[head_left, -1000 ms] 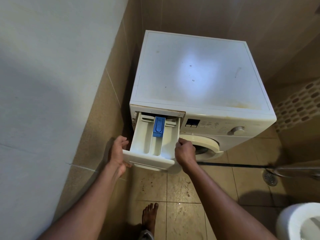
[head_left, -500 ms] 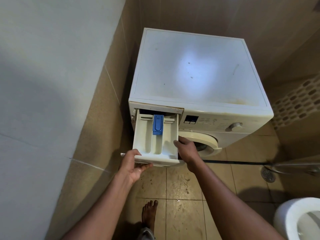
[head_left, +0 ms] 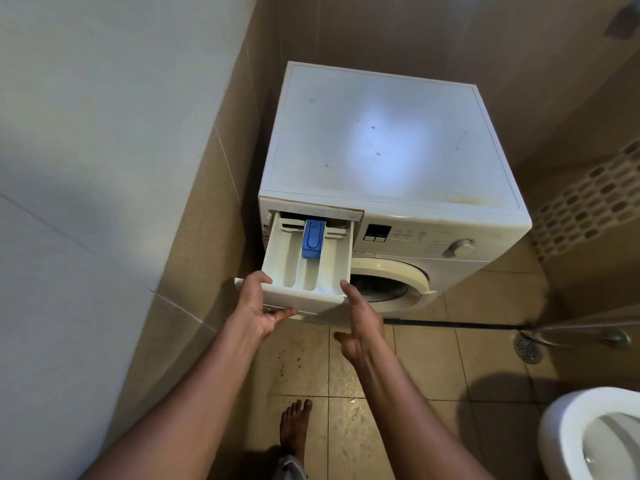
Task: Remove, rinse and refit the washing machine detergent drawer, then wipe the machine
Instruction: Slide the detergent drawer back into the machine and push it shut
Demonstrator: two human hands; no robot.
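Left hand (head_left: 258, 308) grips the front-left corner of the detergent drawer (head_left: 304, 299), thumb over the top edge and fingers curled underneath. Drawer is pulled most of the way out of its slot at the top left of the washing machine (head_left: 381, 150), with the rear end inside. Blue insert (head_left: 312, 238) sits in the middle compartment near the back. Right hand (head_left: 360, 323) holds nothing; its straight fingers touch the drawer's front-right corner. Bare foot (head_left: 294, 424) is on the tiles below. Toilet (head_left: 568, 431) is at far right.
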